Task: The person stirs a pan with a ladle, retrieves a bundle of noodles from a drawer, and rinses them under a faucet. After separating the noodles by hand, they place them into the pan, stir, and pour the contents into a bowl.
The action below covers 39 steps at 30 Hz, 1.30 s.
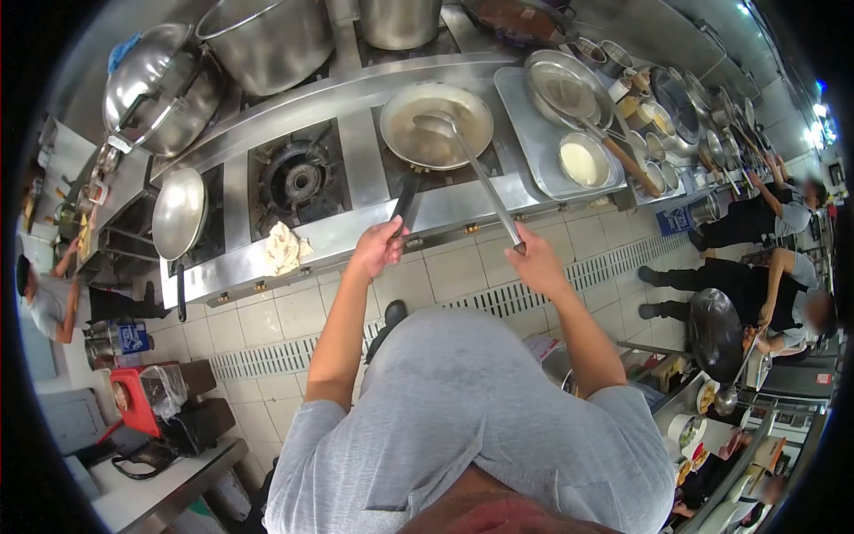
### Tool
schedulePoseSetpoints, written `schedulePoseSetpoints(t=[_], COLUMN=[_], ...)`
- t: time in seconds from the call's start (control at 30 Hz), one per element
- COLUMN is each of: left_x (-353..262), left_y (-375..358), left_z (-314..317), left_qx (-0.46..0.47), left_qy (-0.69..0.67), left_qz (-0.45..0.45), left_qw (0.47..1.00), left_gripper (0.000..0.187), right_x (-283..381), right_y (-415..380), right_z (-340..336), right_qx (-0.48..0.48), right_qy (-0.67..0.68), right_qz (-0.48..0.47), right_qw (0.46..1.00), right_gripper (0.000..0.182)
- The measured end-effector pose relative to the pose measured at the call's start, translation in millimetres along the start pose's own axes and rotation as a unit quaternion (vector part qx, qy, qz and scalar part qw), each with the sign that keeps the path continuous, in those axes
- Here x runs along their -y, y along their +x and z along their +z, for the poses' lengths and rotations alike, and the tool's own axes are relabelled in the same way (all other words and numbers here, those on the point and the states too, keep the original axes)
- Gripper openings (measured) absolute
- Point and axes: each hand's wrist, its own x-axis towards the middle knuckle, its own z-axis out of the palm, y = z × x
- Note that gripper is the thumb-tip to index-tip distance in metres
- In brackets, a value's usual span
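Observation:
My left hand (381,248) is closed round the black handle of a frying pan (476,111), which sits on a stove burner in front of me. My right hand (536,261) grips the end of a long metal ladle (485,185). The ladle's bowl rests inside the pan, over a thin layer of brownish, shiny liquid or residue. To the left of the pan is a bare burner (302,180), with a crumpled cream cloth (286,249) on the stove's front edge.
A second pan (179,214) stands at the left. Large pots (267,44) line the back. On the right, a metal tray (534,169) carries a strainer (569,89) and a bowl of pale yellow liquid (583,161). Co-workers (787,294) stand at both sides.

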Motion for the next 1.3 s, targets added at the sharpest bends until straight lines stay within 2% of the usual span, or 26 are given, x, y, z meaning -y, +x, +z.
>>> schedulePoseSetpoints(t=[0.07, 0.17, 0.27, 0.37, 0.47, 0.57, 0.77, 0.87, 1.07, 1.17, 1.3], left_x=[2, 6, 8, 11, 18, 25, 34, 39, 43, 55, 75], left_y=[-8, -18, -29, -35, -38, -45, -54, -52, -51, -44, -31], left_z=[-2, -11, -14, -18, -31, -43, -67, -82, -102, -120, -142], left_qx=[-0.011, -0.002, -0.019, -0.034, -0.04, -0.047, -0.041, -0.045, -0.034, -0.025, -0.032], left_qy=[0.006, 0.01, 0.015, 0.014, 0.009, 0.002, 0.009, 0.01, 0.048, 0.062, 0.131], left_qz=[0.007, 0.021, 0.038, 0.039, 0.034, 0.018, 0.003, -0.022, -0.057, -0.104, -0.146], left_qw=[1.0, 1.0, 0.999, 0.999, 0.999, 0.999, 0.999, 0.999, 0.997, 0.992, 0.98], left_gripper=[0.042, 0.042, 0.041, 0.038, 0.036, 0.036, 0.034, 0.035, 0.036, 0.036, 0.036], right_x=[2, -4, 12, 25, 1, 7, -7, -14, -5, -11, -12], right_y=[3, 15, 27, 42, 71, 73, 68, 69, 51, 35, 6], right_z=[-1, 2, -3, 4, 34, 48, 79, 87, 92, 98, 98], right_qx=[0.0, -0.031, -0.069, -0.073, -0.078, -0.059, -0.069, -0.086, -0.098, -0.132, -0.168], right_qy=[0.042, 0.034, -0.03, -0.101, -0.137, -0.187, -0.193, -0.187, -0.195, -0.169, -0.147], right_qz=[0.031, -0.005, -0.055, -0.028, -0.03, -0.002, 0.019, 0.007, 0.049, 0.053, 0.084], right_qw=[0.999, 0.999, 0.996, 0.992, 0.987, 0.981, 0.979, 0.979, 0.975, 0.975, 0.971], right_gripper=[0.056, 0.053, 0.054, 0.055, 0.057, 0.057, 0.058, 0.063, 0.068, 0.072, 0.078])
